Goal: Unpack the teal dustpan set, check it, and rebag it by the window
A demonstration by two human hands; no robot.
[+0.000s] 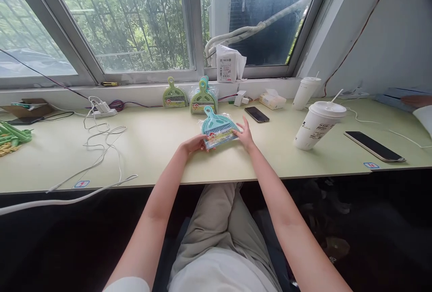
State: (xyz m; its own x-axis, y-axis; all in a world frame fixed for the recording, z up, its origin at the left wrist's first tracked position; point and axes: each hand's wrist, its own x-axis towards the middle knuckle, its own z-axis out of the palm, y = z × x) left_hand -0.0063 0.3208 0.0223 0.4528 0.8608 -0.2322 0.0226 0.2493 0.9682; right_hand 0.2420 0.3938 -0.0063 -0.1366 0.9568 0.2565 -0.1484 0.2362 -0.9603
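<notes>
A teal mini dustpan-and-brush set [217, 128] in clear wrapping lies on the pale desk [151, 148] in front of me. My left hand [195, 143] grips its lower left corner with curled fingers. My right hand [245, 134] holds its right edge, fingers partly spread along the packet. Behind it, two green dustpan sets [175, 96] [203, 98] lean against the window ledge, the right one with a teal set stacked behind it.
Two lidded paper cups with straws [317, 125] [305, 93] stand at right. Phones [257, 114] [374, 146] lie on the desk. A power strip with white cables [103, 112] sits left, a tissue box [272, 100] at the back. Another person's hand [416, 101] shows far right.
</notes>
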